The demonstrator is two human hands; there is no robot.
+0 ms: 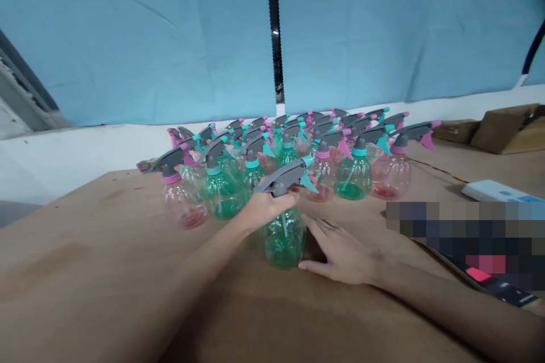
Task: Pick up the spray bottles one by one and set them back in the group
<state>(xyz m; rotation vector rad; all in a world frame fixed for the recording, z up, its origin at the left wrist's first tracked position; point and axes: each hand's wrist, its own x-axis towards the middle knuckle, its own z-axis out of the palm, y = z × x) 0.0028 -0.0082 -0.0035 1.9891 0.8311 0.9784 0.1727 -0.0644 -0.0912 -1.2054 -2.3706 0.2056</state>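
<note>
A green, see-through spray bottle (284, 244) with a grey head and teal trigger stands upright on the table in front of me. My left hand (272, 207) is wrapped round its neck, just under the spray head. Low on the bottle's right side, my right hand (340, 252) rests with fingers stretched out and thumb apart, at or very near the bottle's base. Whether those fingertips touch the plastic I cannot tell. Right behind stand a green spray bottle (225, 195) and a pink spray bottle (183, 204).
Several more pink and green spray bottles (353, 176) stand in rows toward the wall. Cardboard boxes (511, 129) are at the back right. A white device (498, 190) with a thin cable and a dark, partly blurred screen (502, 283) lie on the wooden table (106, 249).
</note>
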